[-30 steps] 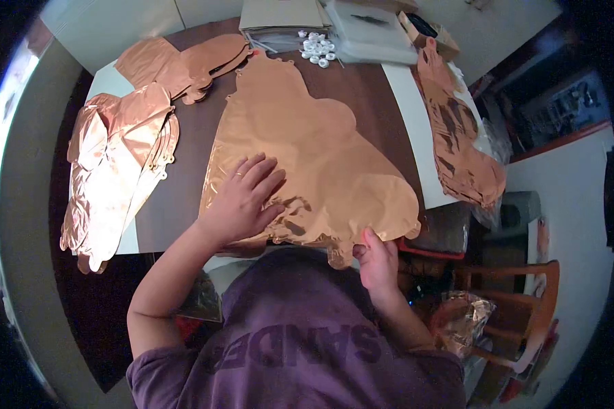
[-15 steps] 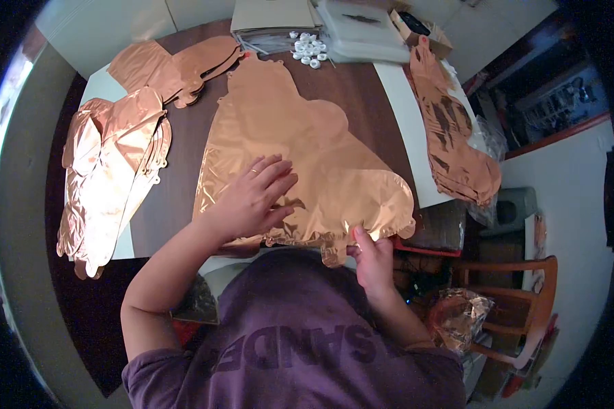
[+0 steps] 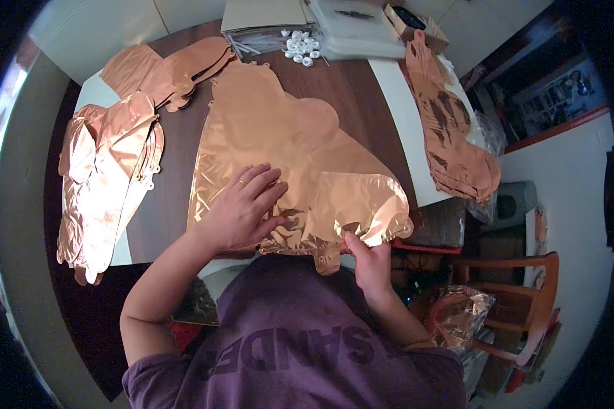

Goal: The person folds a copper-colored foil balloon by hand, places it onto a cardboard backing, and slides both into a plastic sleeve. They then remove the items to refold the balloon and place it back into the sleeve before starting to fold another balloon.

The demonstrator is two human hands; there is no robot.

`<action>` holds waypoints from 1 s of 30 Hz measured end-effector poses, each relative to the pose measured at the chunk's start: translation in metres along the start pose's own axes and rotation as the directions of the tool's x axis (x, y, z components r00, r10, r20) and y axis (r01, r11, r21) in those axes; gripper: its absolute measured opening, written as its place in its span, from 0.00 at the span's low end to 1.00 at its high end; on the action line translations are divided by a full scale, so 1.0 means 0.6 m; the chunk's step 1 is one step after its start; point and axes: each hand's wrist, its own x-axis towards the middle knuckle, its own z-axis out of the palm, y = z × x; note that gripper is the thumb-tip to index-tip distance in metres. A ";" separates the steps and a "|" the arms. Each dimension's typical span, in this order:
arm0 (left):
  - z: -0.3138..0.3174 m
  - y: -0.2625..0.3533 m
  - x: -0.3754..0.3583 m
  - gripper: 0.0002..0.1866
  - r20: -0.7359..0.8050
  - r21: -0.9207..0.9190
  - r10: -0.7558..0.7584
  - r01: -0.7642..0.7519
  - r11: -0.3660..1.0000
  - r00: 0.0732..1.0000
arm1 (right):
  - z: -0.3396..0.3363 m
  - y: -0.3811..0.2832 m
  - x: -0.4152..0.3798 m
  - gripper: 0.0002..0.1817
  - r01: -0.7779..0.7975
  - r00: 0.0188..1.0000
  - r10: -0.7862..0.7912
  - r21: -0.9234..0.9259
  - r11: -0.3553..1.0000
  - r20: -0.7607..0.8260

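Foil (image 3: 266,129) mid-way across table (image 3: 368,119), overhanging near edge. Left hand (image 3: 245,208) rests palm-down on it, fingers loosely open, gripping nothing. Right hand (image 3: 372,264) pinches near rim, thumb on top. Hard tug there could crease or rip it, imo.

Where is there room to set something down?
Brown tabletop is bare between the large gold foil sheet and the white strip at right, and between sheet and shiny copper foil stack at left. Crowded: back, around small white rolls.
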 end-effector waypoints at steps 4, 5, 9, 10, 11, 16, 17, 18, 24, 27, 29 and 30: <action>0.003 -0.002 0.006 0.28 -0.042 0.009 0.022 -0.022 1.000 0.999 | -0.008 0.012 0.004 0.15 0.038 0.999 -0.038 -0.054 0.998 0.004; 0.002 -0.004 0.013 0.27 -0.054 -0.001 0.037 -0.037 0.999 0.998 | -0.012 0.019 0.006 0.16 0.053 0.999 -0.052 -0.059 0.997 0.007; 0.005 -0.010 0.048 0.23 -0.093 -0.022 0.155 -0.158 0.987 0.983 | -0.004 0.012 0.004 0.14 0.010 0.999 -0.007 0.065 0.998 -0.042; 0.010 -0.011 0.055 0.22 -0.094 -0.047 0.166 -0.171 0.984 0.982 | -0.004 0.013 0.005 0.14 0.006 0.999 -0.003 0.057 0.998 -0.046; 0.019 -0.013 0.061 0.22 -0.094 -0.072 0.178 -0.185 0.980 0.980 | -0.006 0.013 0.007 0.14 0.002 0.999 0.000 0.048 0.999 -0.052; 0.044 -0.023 0.066 0.24 -0.084 -0.106 0.177 -0.185 0.977 0.981 | -0.020 0.018 0.010 0.14 0.001 0.998 -0.002 -0.018 1.000 -0.058; 0.043 -0.022 0.066 0.25 -0.075 -0.109 0.167 -0.174 0.979 0.983 | -0.021 0.018 0.010 0.13 0.030 0.997 -0.034 -0.064 0.998 -0.062; 0.041 -0.021 0.065 0.26 -0.067 -0.109 0.156 -0.163 0.981 0.985 | -0.020 0.017 0.011 0.12 0.061 0.996 -0.068 -0.109 0.992 -0.063; 0.031 -0.005 0.067 0.28 0.049 0.026 0.055 -0.056 0.998 0.997 | -0.001 -0.018 0.002 0.10 0.084 0.990 -0.109 -0.260 0.962 -0.085; 0.038 -0.007 0.064 0.29 0.078 0.081 0.034 -0.040 0.996 0.996 | 0.004 -0.019 0.004 0.10 0.139 0.979 -0.179 -0.325 0.935 -0.095; 0.037 -0.006 0.063 0.29 0.077 0.074 0.032 -0.038 0.996 0.996 | 0.005 -0.037 0.008 0.12 0.178 0.970 -0.231 -0.442 0.879 -0.070; 0.036 -0.006 0.062 0.29 0.077 0.071 0.032 -0.038 0.997 0.997 | 0.011 -0.044 0.013 0.12 0.225 0.957 -0.285 -0.478 0.849 -0.057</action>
